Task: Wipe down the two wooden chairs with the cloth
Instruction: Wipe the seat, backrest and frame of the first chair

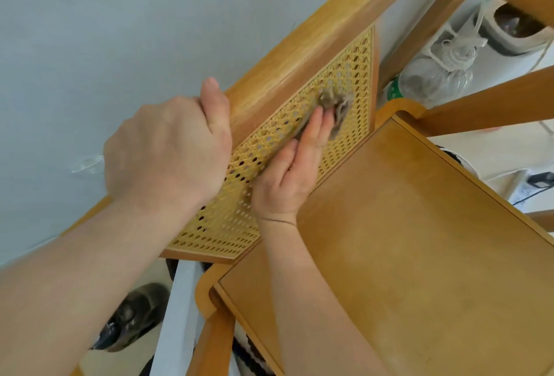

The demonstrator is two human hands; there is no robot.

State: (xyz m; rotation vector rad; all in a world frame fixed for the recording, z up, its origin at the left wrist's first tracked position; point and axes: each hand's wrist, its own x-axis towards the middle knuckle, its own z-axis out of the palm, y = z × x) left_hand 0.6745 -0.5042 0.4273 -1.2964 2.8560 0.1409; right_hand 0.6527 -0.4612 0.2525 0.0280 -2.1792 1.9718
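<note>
Head view: left hand (168,147) is closed around the chair's top rail (299,54), steadying it. Right hand (296,162), fingers nearly flat, presses the crumpled grey cloth (332,105) against the cane backrest panel (287,147). Cloth looks soft and light; cane probably flexes. Rail's long axis runs lower-left to upper-right.

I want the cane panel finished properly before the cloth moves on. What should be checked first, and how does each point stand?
1. Left hand gripping the top rail to steady the chair: ok.
2. Cloth pressed on the cane panel by the right hand: ok.
3. Lower panel already wiped: cannot tell.
4. Seat free of objects: ok.
5. Second chair within reach: cannot tell.
</note>
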